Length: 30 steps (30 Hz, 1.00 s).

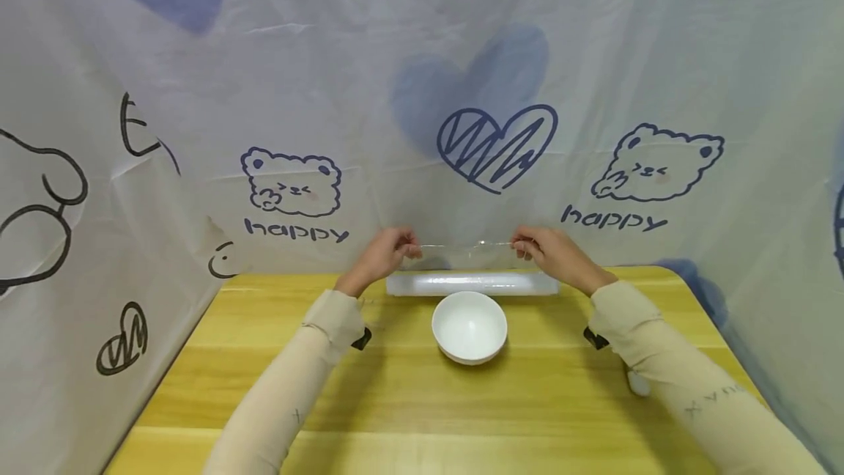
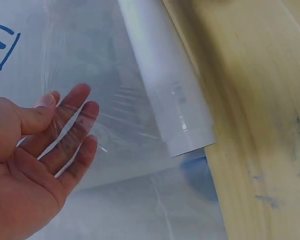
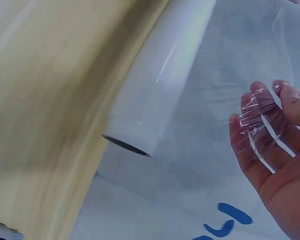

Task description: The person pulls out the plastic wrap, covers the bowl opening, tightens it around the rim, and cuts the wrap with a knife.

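Note:
A roll of clear plastic wrap (image 1: pixel 472 284) lies crosswise along the table's far edge. From it a sheet of transparent wrap (image 1: pixel 464 246) is drawn up, its edge stretched between both hands. My left hand (image 1: pixel 390 251) pinches one corner between thumb and forefinger; in the left wrist view the other fingers show behind the film (image 2: pixel 117 107). The opposite corner is pinched by my right hand (image 1: pixel 541 249), with film crinkled over its fingers (image 3: pixel 257 107) in the right wrist view. Just nearer than the roll stands a white bowl (image 1: pixel 469 328), upright, with nothing seen inside.
The wooden table (image 1: pixel 395 416) ends just behind the roll, where a printed cloth (image 1: pixel 369 94) hangs. A small white object (image 1: pixel 638 383) lies partly hidden beside the right forearm. Dark wrist devices (image 1: pixel 362 339) show under both cuffs.

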Tool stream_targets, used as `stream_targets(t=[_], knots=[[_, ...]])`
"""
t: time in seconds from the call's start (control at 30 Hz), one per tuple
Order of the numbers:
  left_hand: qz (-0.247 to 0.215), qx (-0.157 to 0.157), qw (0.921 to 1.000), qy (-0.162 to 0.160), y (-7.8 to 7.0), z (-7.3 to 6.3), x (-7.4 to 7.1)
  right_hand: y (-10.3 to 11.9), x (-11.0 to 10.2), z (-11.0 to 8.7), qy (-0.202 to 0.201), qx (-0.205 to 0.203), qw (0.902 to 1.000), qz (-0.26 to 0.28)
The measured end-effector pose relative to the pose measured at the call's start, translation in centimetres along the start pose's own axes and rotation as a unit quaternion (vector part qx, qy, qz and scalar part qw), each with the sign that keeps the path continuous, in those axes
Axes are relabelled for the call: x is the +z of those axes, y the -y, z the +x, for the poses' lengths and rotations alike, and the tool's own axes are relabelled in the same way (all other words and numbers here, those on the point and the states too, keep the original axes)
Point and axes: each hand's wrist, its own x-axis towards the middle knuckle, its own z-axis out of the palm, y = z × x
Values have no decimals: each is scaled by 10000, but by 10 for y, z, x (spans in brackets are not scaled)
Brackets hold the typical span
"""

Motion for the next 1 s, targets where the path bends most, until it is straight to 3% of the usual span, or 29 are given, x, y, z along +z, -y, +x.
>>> stream_targets(t=[0.23, 0.4, 0.7, 1.0], knots=[[-301, -115, 9994, 136, -9, 4, -13, 6, -14, 8, -54, 11, 9999, 89], [-239, -58, 9996, 140, -15, 2, -22, 12, -20, 11, 50, 160, 9993, 322], [-302, 29, 9995, -1, -26, 7, -37, 22, -38, 20, 10, 132, 9996, 252], [-374, 27, 9988, -310, -32, 11, -41, 28, -48, 24, 9, 53, 9996, 263]])
